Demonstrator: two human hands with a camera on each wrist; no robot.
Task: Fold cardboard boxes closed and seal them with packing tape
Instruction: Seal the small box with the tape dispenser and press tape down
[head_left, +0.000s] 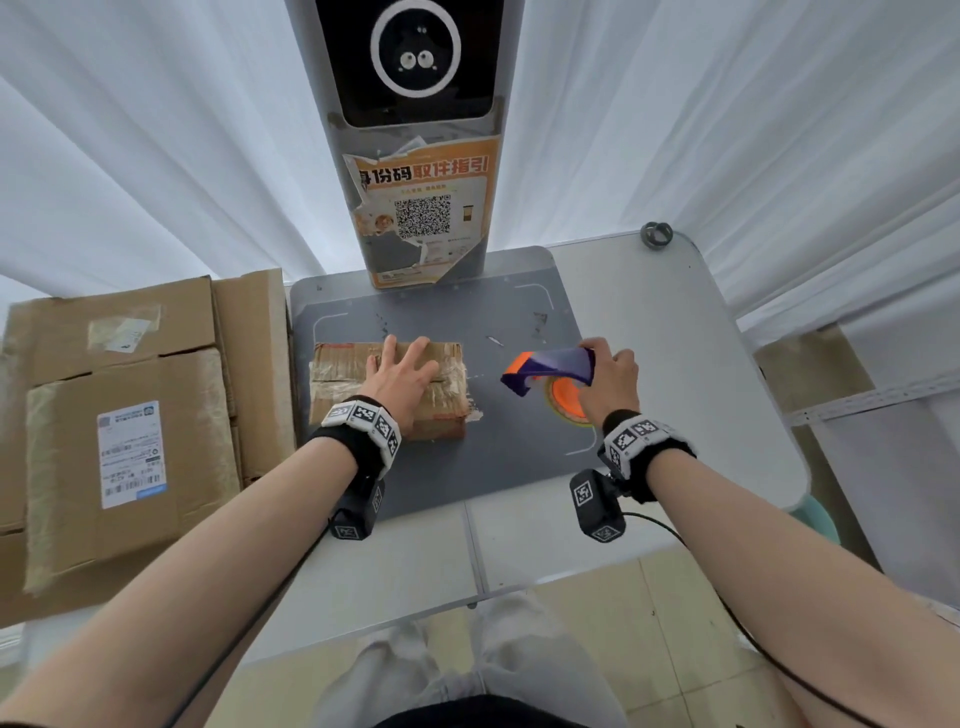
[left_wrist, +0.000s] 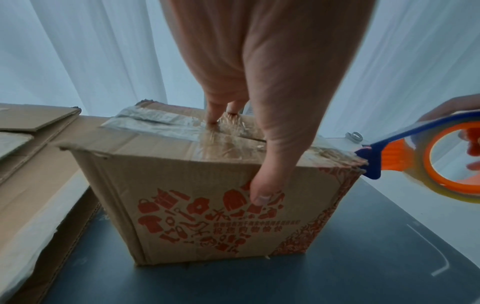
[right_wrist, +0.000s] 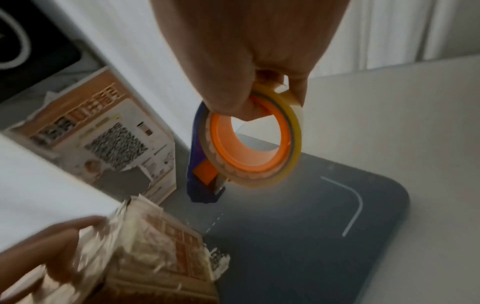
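Note:
A small cardboard box (head_left: 343, 374) (left_wrist: 207, 205) (right_wrist: 161, 259) with red print stands on the dark grey mat (head_left: 509, 457), its top flaps folded down under wrinkled clear tape. My left hand (head_left: 397, 379) (left_wrist: 259, 102) lies flat on the top, fingers spread, thumb hanging over the near side. To the box's right, above the mat, my right hand (head_left: 610, 376) (right_wrist: 249, 61) grips a blue and orange tape dispenser (head_left: 550, 371) (left_wrist: 426, 154) (right_wrist: 249, 148) holding a clear tape roll. The dispenser's blue tip is close to the box's right top corner.
Larger taped cardboard boxes (head_left: 130, 431) are stacked left of the mat. A grey kiosk post (head_left: 421, 208) with an orange QR poster rises behind the mat. A small grey ring (head_left: 657, 235) lies at the white table's far right corner. White curtains hang all around.

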